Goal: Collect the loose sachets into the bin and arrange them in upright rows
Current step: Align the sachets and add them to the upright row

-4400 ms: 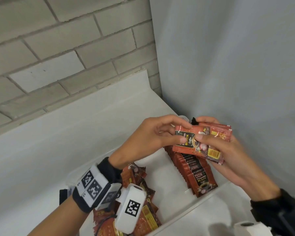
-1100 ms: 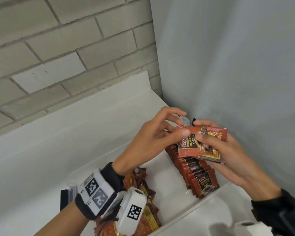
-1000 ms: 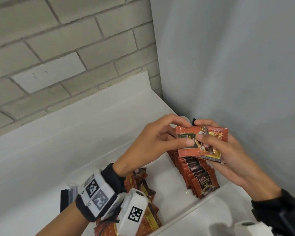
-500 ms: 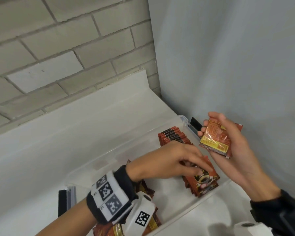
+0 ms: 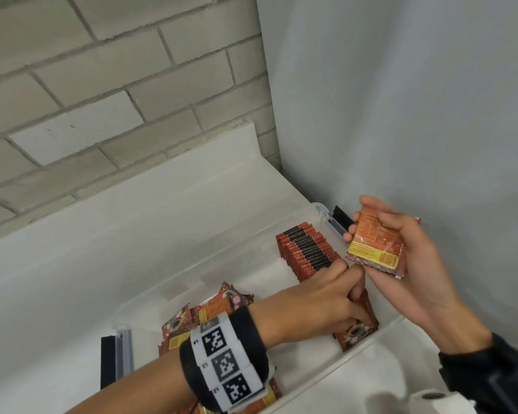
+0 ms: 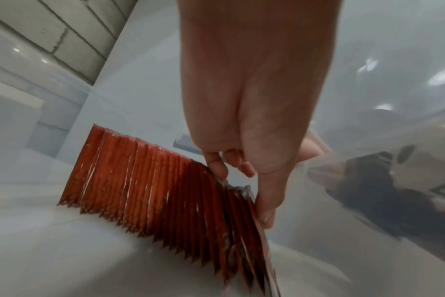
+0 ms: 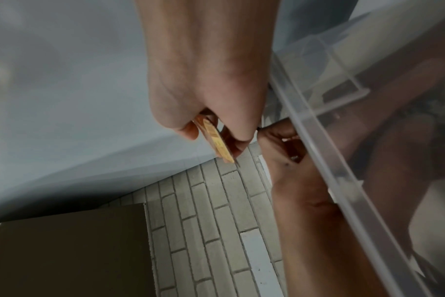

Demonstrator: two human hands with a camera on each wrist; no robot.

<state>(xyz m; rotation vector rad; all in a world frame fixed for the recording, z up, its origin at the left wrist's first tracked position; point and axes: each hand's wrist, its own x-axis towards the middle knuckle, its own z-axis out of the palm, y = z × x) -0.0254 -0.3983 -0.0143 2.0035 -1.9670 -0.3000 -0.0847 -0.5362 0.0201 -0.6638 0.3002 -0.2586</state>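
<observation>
Head view: a clear plastic storage bin (image 5: 326, 213) sits on a white desk (image 5: 72, 264) in the corner where a grey brick wall (image 5: 102, 70) meets a pale blue-grey wall (image 5: 401, 100). Inside the bin, along its right side, a row of red coffee sachets (image 5: 308, 251) stands on edge, packed face to face and leaning slightly. The left hand (image 5: 317, 306) reaches into the bin at the near end of that row, its fingers (image 5: 338, 271) curled down over the nearest sachets; the left wrist view shows the fingertips (image 6: 217, 166) and thumb pinching the top edges of the last few sachets of the row (image 6: 150, 178). The right hand (image 5: 401, 249) is held above the bin's right rim, gripping a small stack of red and yellow sachets (image 5: 374, 245) between thumb and fingers, printed back facing the camera. In the right wrist view that stack (image 7: 216, 140) shows edge-on in the pinch, just beside the bin's rim (image 7: 318, 140). A loose pile of crumpled red sachets (image 5: 213, 309) lies flat in the near left part of the bin, partly hidden under the left forearm. A white paper roll (image 5: 431, 401) stands on the desk at the lower right.
</observation>
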